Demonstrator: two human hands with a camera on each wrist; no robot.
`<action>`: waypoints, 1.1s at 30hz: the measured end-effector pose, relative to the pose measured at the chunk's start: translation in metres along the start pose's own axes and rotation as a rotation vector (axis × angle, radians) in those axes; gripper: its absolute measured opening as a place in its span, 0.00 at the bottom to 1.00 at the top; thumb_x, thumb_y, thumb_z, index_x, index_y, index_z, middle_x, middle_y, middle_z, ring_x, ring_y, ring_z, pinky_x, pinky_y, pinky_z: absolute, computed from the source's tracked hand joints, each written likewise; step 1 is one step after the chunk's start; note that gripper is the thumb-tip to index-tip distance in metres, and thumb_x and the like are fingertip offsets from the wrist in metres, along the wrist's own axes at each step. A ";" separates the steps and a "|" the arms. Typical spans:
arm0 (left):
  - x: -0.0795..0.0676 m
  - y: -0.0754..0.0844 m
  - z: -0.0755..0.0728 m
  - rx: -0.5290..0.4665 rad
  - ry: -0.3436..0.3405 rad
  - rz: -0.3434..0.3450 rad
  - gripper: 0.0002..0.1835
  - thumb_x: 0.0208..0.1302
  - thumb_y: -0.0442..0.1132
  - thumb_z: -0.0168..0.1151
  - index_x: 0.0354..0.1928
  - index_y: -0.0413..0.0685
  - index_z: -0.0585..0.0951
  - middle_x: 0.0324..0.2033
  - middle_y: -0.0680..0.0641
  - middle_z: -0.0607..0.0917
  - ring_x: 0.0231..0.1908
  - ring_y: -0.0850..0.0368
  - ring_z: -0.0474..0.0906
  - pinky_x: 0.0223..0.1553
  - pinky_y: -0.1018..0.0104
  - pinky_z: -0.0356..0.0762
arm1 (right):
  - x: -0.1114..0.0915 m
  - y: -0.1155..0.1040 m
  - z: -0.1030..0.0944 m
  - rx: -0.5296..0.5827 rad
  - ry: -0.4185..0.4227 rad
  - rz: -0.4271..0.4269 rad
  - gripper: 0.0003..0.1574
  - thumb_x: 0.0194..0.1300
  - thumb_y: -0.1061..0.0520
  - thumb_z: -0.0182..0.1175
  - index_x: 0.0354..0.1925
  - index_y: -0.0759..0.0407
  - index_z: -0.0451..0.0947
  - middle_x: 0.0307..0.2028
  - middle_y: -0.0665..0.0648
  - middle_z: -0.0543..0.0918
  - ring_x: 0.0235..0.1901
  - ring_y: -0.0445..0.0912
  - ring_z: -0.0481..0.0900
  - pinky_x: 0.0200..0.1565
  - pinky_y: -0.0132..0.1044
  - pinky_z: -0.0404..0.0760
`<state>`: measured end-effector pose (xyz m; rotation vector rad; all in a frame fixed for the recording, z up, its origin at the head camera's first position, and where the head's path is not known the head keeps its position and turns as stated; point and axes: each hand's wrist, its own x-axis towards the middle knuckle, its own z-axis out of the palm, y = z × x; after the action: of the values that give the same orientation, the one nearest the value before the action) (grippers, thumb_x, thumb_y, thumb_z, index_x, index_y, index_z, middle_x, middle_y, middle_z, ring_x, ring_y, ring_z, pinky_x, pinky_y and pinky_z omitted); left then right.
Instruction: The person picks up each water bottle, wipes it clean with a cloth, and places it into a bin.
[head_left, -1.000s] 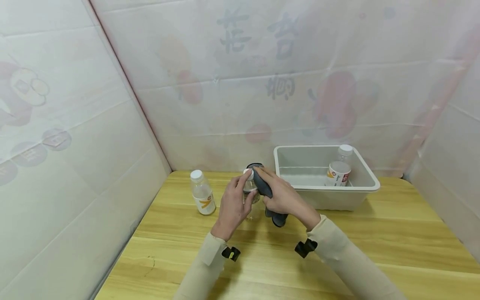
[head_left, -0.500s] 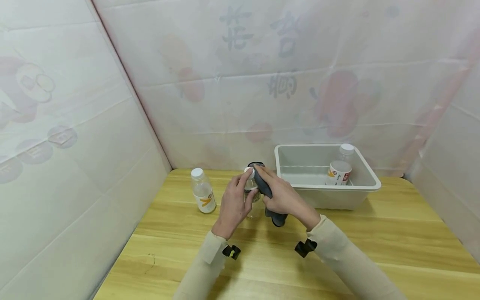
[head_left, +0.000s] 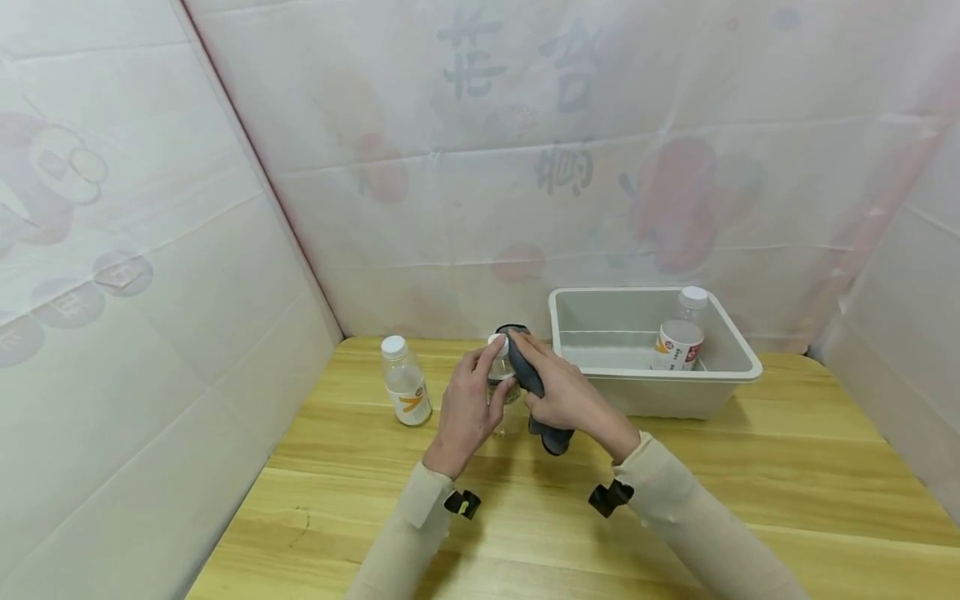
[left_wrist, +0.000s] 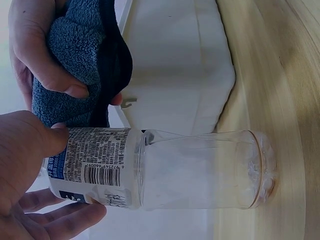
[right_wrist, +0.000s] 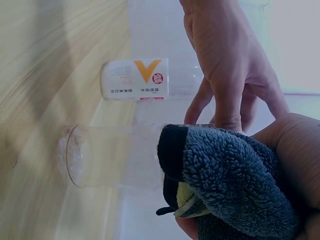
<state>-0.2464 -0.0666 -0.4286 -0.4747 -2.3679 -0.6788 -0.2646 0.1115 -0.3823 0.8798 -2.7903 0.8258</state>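
Observation:
My left hand (head_left: 467, 408) grips a clear plastic bottle (left_wrist: 200, 170) round its upper part, thumb and fingers on the label and a fingertip at the white cap. The bottle stands upright on the table, its lower half see-through below the printed label. In my right hand (head_left: 566, 396) is a bunched dark grey-blue towel (right_wrist: 240, 175), held against the bottle's right side near the neck. A loose end of the towel hangs below that hand. Part of the bottle's upper side is covered by the towel in the right wrist view.
Left of my hands stands another capped bottle (head_left: 408, 392) with an orange mark on its label. A pale grey plastic bin (head_left: 652, 396) sits at the back right, close to the right hand, with one capped bottle (head_left: 677, 342) inside. A curtain-like sheet (head_left: 450, 217) closes off the back.

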 end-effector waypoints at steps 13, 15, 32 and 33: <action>-0.002 -0.001 -0.001 -0.001 -0.003 -0.004 0.33 0.73 0.47 0.61 0.77 0.59 0.63 0.57 0.40 0.80 0.51 0.45 0.83 0.46 0.53 0.86 | -0.001 0.000 0.005 0.017 -0.001 0.016 0.61 0.56 0.67 0.63 0.82 0.50 0.47 0.78 0.65 0.58 0.49 0.59 0.79 0.32 0.39 0.71; -0.002 -0.001 -0.001 0.004 -0.002 -0.005 0.34 0.73 0.47 0.62 0.77 0.60 0.63 0.57 0.40 0.81 0.51 0.46 0.83 0.45 0.53 0.86 | -0.001 0.000 0.006 0.023 -0.003 0.019 0.61 0.56 0.67 0.63 0.82 0.50 0.47 0.78 0.65 0.57 0.49 0.59 0.79 0.31 0.39 0.71; -0.002 -0.002 0.001 0.008 0.023 0.020 0.33 0.73 0.48 0.62 0.76 0.59 0.64 0.56 0.41 0.82 0.44 0.48 0.84 0.40 0.55 0.86 | -0.005 0.003 0.010 0.036 0.023 0.022 0.60 0.58 0.67 0.64 0.82 0.51 0.47 0.77 0.65 0.59 0.57 0.63 0.79 0.36 0.44 0.76; -0.002 -0.002 0.001 0.008 0.022 0.020 0.33 0.73 0.48 0.62 0.76 0.59 0.64 0.56 0.41 0.82 0.43 0.48 0.84 0.39 0.55 0.86 | -0.005 0.003 0.010 0.033 0.023 0.023 0.61 0.58 0.67 0.64 0.82 0.51 0.47 0.77 0.65 0.59 0.57 0.64 0.79 0.36 0.44 0.76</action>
<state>-0.2467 -0.0679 -0.4313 -0.4844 -2.3414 -0.6617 -0.2609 0.1106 -0.3938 0.8398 -2.7796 0.8826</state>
